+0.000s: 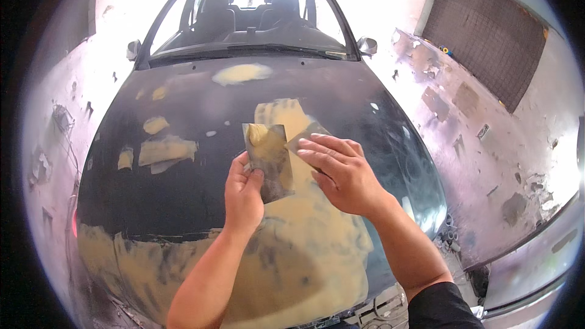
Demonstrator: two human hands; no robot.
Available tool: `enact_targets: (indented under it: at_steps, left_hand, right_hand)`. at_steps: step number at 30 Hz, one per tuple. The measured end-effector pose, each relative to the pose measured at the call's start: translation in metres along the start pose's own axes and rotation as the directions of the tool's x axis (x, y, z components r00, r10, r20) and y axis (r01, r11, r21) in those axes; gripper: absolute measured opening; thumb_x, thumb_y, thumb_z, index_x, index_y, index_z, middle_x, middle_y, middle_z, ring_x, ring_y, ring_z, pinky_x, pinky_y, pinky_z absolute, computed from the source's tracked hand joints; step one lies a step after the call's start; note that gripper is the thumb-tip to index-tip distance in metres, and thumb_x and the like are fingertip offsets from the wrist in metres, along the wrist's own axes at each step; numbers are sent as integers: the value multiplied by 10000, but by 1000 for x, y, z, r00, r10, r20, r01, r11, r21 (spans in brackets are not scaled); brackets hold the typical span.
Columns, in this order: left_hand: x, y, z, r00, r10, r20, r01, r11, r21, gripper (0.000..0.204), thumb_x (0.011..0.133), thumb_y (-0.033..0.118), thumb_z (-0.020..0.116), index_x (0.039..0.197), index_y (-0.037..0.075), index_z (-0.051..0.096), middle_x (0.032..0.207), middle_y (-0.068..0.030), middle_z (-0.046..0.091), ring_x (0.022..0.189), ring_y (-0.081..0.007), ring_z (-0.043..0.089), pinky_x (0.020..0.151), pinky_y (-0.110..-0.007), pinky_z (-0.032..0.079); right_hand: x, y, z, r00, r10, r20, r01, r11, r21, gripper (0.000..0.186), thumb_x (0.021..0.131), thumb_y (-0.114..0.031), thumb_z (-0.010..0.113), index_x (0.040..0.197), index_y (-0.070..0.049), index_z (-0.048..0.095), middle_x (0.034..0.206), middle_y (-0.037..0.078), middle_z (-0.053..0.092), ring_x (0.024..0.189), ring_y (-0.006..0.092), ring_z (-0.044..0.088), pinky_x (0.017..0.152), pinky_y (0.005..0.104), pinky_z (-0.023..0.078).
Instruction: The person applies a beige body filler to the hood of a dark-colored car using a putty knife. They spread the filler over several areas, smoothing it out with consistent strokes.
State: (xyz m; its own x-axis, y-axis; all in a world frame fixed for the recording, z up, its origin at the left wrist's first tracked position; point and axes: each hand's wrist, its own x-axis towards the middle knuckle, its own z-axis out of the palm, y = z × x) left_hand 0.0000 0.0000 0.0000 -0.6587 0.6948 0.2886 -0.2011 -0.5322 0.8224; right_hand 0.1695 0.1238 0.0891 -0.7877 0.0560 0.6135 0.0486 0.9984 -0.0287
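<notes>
My left hand (244,192) grips a flat metal plate (272,167) by its lower left edge, thumb on top. A lump of yellow body filler (259,134) sits at the plate's upper left, and smears cover part of its face. In my right hand (344,173) is a thin filler spreader (309,133), fingers laid along it, its corner close to the plate's right edge. Both are held above a dark car hood (183,201). A broad yellow filler coat (304,256) spreads over the hood's front, with a strip running up its middle.
Smaller filler patches (167,150) dot the hood's left side, and another patch (242,74) lies near the windshield (253,21). Side mirrors (367,45) stick out at both sides. A peeling wall (463,140) with a dark grid panel (487,33) stands to the right.
</notes>
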Motion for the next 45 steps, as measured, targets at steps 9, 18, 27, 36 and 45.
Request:
enact_targets:
  at_steps: [9,18,27,36,45]
  left_hand:
    - [-15,-1,40,999,44,5,-44,970,239,366,1018,18,478,1384,-4,477,1098,-103,685,986,-129,642,889,-283,502]
    - [11,12,-25,945,278,-169,-140,816,560,417,1033,112,492,1426,-18,446,1161,-133,650,1044,-172,615,930,-322,474]
    - [30,6,-99,910,145,-389,-10,945,328,391,1033,73,426,1407,-40,441,1297,-141,580,1180,-211,549,1072,-341,383]
    - [27,5,-88,910,180,-375,-61,949,309,370,1029,58,406,1378,-52,455,1299,-158,582,1205,-198,543,1094,-330,363]
    - [26,6,-96,906,168,-389,-8,925,379,384,1031,74,422,1398,-36,455,1319,-157,584,1203,-209,556,1093,-333,374]
  right_hand:
    - [-12,2,7,996,-87,-10,87,996,-27,414,862,-92,638,1272,-151,635,1391,6,623,1327,215,533,1010,469,392]
    - [-17,78,-9,941,308,140,-334,911,244,406,843,-33,564,1241,-55,640,1290,132,660,1236,323,591,1002,461,478]
    - [79,209,54,658,449,605,-514,855,-75,507,811,-111,648,1318,-86,641,1229,156,692,1159,329,638,967,413,497]
    - [148,247,115,551,450,703,-493,855,-161,524,802,-107,677,1326,-101,646,1272,120,680,1182,258,623,1007,370,476]
    - [152,212,101,497,507,704,-535,818,-211,501,785,-130,704,1286,-139,690,1249,121,697,1165,290,634,992,411,479]
